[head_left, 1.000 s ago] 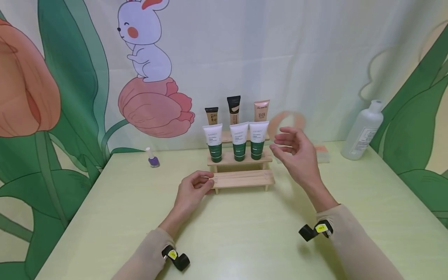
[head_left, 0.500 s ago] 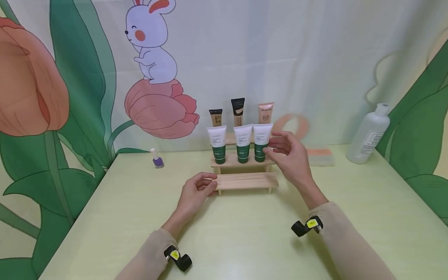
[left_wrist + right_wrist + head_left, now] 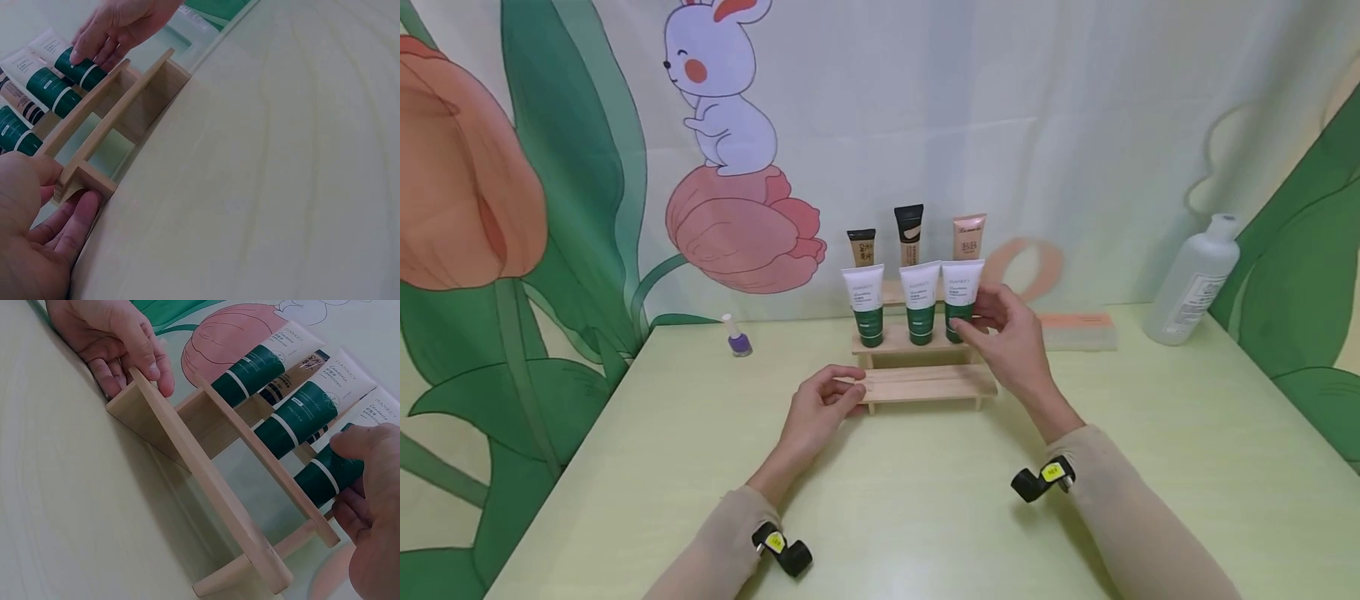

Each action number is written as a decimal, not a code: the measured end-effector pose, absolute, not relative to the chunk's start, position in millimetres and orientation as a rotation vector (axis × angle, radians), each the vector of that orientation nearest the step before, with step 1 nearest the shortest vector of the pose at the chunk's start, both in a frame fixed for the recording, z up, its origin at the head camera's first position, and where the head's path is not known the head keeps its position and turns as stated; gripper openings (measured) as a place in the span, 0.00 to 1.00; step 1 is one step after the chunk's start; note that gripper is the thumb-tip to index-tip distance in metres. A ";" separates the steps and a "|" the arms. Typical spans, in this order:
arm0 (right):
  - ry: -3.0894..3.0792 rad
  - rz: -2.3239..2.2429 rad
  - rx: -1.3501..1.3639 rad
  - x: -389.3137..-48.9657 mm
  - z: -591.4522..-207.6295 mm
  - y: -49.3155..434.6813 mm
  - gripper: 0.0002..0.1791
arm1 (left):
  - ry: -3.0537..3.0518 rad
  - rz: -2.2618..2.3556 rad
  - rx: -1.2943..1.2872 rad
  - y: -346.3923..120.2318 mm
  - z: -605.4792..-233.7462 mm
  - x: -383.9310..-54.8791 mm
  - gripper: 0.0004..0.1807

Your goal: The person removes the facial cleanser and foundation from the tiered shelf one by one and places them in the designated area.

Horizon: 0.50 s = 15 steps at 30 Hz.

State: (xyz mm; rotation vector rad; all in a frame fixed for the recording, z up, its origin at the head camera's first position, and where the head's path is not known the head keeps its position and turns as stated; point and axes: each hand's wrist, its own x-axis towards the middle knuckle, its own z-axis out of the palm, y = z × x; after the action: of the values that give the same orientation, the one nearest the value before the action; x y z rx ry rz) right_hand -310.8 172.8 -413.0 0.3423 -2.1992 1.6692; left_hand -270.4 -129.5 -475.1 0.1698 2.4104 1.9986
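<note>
A three-tier wooden display rack (image 3: 925,387) stands on the table. My left hand (image 3: 817,410) grips the left end of its lowest shelf, and in the left wrist view the fingers (image 3: 78,219) bend toward its underside. On the middle tier, three white-and-green cream tubes stand on their caps: a left one (image 3: 867,302), a middle one (image 3: 921,302) and a right one (image 3: 961,283). My right hand (image 3: 1013,346) pinches the right tube low down, thumb across its green front. Behind them rise a gold tube (image 3: 862,245), a black-topped tube (image 3: 909,233) and a pink BB cream tube (image 3: 969,235).
A purple nail polish bottle (image 3: 738,340) stands at the back left of the table (image 3: 910,500). Toward the back right are a flat orange-and-grey box (image 3: 1081,332) and a large white bottle (image 3: 1193,283). A printed curtain (image 3: 880,108) hangs behind everything.
My right hand has moved left from beside the rack and taken hold of the right white-and-green tube, which shifted slightly away from the middle one. The left hand stays on the rack.
</note>
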 end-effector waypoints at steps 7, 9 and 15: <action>-2.194 1.636 0.308 -309.3 -412.6 169.4 0.28 | 2.403 2.016 0.188 -130.5 -473.6 -268.6 0.12; -2.178 1.638 0.321 -308.5 -411.4 171.2 0.28 | 2.403 2.017 0.185 -130.4 -473.3 -268.2 0.11; -2.123 1.632 0.324 -302.6 -401.2 181.8 0.27 | 2.401 2.018 0.198 -129.9 -474.1 -268.5 0.12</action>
State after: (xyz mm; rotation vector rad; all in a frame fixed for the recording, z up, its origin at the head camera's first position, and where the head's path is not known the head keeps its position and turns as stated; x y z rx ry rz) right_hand -302.6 181.8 -401.2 0.3244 -2.1229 1.6318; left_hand -268.5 -129.9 -474.1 0.1984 2.4006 2.0180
